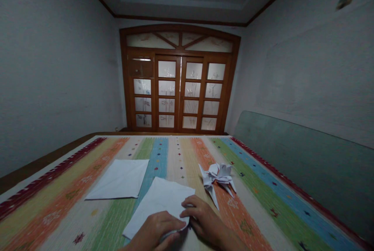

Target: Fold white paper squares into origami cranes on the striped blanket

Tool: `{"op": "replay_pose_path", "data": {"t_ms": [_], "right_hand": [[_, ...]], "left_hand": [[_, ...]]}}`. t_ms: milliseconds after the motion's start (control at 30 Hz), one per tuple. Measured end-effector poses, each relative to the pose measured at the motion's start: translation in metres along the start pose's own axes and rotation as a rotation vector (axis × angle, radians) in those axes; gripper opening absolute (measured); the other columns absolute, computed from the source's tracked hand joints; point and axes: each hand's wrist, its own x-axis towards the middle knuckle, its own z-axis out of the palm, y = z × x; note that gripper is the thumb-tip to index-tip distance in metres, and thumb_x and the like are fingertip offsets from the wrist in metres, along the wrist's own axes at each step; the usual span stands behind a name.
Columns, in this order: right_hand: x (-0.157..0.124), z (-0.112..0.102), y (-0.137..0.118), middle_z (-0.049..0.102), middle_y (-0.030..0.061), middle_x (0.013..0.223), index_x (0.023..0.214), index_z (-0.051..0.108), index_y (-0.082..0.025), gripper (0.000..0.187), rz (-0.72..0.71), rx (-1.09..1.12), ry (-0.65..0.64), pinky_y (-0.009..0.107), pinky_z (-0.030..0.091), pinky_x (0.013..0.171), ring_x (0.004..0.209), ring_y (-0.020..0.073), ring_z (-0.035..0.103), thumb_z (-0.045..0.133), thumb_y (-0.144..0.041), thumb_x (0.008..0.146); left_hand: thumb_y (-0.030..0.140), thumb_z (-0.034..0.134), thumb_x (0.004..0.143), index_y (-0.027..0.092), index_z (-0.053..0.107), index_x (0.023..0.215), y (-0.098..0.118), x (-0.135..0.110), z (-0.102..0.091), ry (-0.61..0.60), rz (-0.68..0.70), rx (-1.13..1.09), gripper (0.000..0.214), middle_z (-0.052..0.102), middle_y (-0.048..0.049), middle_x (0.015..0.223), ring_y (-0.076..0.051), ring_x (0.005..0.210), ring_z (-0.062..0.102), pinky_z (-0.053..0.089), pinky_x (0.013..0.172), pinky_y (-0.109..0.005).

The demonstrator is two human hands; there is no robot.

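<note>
Paper sheet [159, 202] lies under both hands at the near end of a striped woven mat [175, 153], turned at a slant, perhaps so that its near corner sits within easy reach of the fingers. At the far left, a wooden edge [37, 167] runs alongside the mat. Further in, a loose white paper square [118, 179] lies flat and unfolded, well to the far side of the hands, probably kept there so that it stays out of their way. The left hand [153, 229] rests on the near part of the sheet, its fingers curled over what looks like a folded edge. The right hand [204, 218] comes in from the other side and presses down on the sheet's right part. The hands are close together, their fingertips almost meeting, though I cannot tell whether they touch or pinch the paper. Just beyond the right hand sits a folded paper bird [217, 177], set aside on the orange and cream stripes, apart from the sheet. Across the room stands a glazed wooden door [178, 79], and a green panel [292, 165] runs along the right side.
</note>
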Motion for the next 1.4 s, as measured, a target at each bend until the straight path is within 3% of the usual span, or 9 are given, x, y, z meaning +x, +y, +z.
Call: {"op": "replay_pose_path", "data": {"t_ms": [133, 333, 533, 667, 800, 900, 1067, 1200, 1400], "right_hand": [[-0.001, -0.004, 0.006, 0.077, 0.0049, 0.103, 0.090, 0.076, -0.028, 0.043, -0.038, 0.000, 0.074, 0.041, 0.053, 0.098, 0.106, 0.0219, 0.069, 0.051, 0.002, 0.072], [0.003, -0.016, 0.005, 0.078, 0.0075, 0.104, 0.087, 0.078, -0.027, 0.035, 0.050, 0.024, 0.057, 0.041, 0.054, 0.098, 0.107, 0.0233, 0.070, 0.056, -0.001, 0.078], [0.001, -0.015, 0.012, 0.079, 0.0087, 0.103, 0.094, 0.077, -0.023, 0.040, 0.120, -0.042, 0.083, 0.039, 0.056, 0.093, 0.100, 0.0228, 0.072, 0.048, 0.002, 0.082], [0.000, 0.005, 0.004, 0.074, 0.0147, 0.119, 0.122, 0.070, -0.019, 0.036, 0.130, -0.126, 0.091, 0.044, 0.055, 0.099, 0.112, 0.0274, 0.069, 0.052, -0.012, 0.091], [0.000, 0.032, -0.006, 0.061, 0.0180, 0.142, 0.142, 0.056, -0.017, 0.053, 0.191, -0.219, 0.001, 0.053, 0.048, 0.110, 0.131, 0.0351, 0.057, 0.061, -0.020, 0.089], [0.001, 0.043, -0.009, 0.045, 0.0187, 0.155, 0.150, 0.046, -0.014, 0.061, 0.217, -0.227, -0.116, 0.052, 0.043, 0.115, 0.142, 0.0352, 0.046, 0.060, -0.022, 0.091], [0.004, 0.041, -0.009, 0.030, 0.0151, 0.162, 0.156, 0.035, -0.011, 0.062, 0.266, -0.201, -0.266, 0.049, 0.032, 0.122, 0.150, 0.0316, 0.030, 0.051, -0.025, 0.098], [0.005, 0.037, -0.010, 0.025, 0.0129, 0.163, 0.157, 0.032, -0.012, 0.063, 0.293, -0.188, -0.263, 0.052, 0.027, 0.124, 0.152, 0.0322, 0.025, 0.050, -0.032, 0.100], [0.009, 0.030, -0.008, 0.022, 0.0131, 0.164, 0.157, 0.031, -0.011, 0.065, 0.354, -0.200, -0.266, 0.054, 0.023, 0.125, 0.153, 0.0335, 0.022, 0.048, -0.038, 0.101]], "left_hand": [[0.043, 0.042, 0.105, 0.032, 0.062, 0.135, -0.003, 0.000, -0.004, 0.016, 0.022, -0.056, 0.037, 0.074, -0.0050, 0.125, -0.023, 0.116, 0.066, 0.052, 0.103, -0.037], [0.046, 0.057, 0.098, 0.038, 0.048, 0.148, -0.037, -0.007, 0.009, 0.054, -0.235, 0.295, 0.051, 0.053, -0.0065, 0.153, -0.036, 0.142, 0.044, 0.043, 0.113, -0.057], [0.047, 0.066, 0.093, 0.036, 0.031, 0.157, -0.043, -0.009, 0.019, -0.041, -0.351, 0.362, 0.073, 0.030, -0.0096, 0.165, -0.042, 0.149, 0.029, 0.032, 0.117, -0.065], [0.045, 0.062, 0.096, 0.037, 0.027, 0.158, -0.041, -0.008, 0.022, -0.042, -0.330, 0.384, 0.071, 0.027, -0.0088, 0.166, -0.042, 0.151, 0.025, 0.030, 0.118, -0.065], [0.048, 0.053, 0.100, 0.035, 0.023, 0.159, -0.041, -0.004, 0.022, -0.045, -0.303, 0.421, 0.067, 0.026, -0.0098, 0.166, -0.041, 0.151, 0.025, 0.030, 0.118, -0.065], [0.051, 0.047, 0.102, 0.032, 0.023, 0.160, -0.043, -0.002, 0.025, -0.042, -0.282, 0.449, 0.065, 0.027, -0.0107, 0.165, -0.040, 0.151, 0.026, 0.031, 0.118, -0.064], [0.055, 0.041, 0.104, 0.031, 0.023, 0.160, -0.050, -0.003, 0.031, -0.024, -0.262, 0.515, 0.063, 0.029, -0.0091, 0.165, -0.038, 0.151, 0.027, 0.032, 0.118, -0.062], [0.055, 0.042, 0.103, 0.033, 0.019, 0.160, -0.056, -0.004, 0.032, 0.002, -0.253, 0.538, 0.065, 0.029, -0.0069, 0.165, -0.037, 0.151, 0.028, 0.033, 0.118, -0.060], [0.048, 0.045, 0.103, 0.028, 0.028, 0.159, -0.067, -0.003, 0.023, 0.019, -0.325, 0.554, 0.062, 0.030, -0.0103, 0.165, -0.037, 0.151, 0.028, 0.032, 0.119, -0.058]]}}
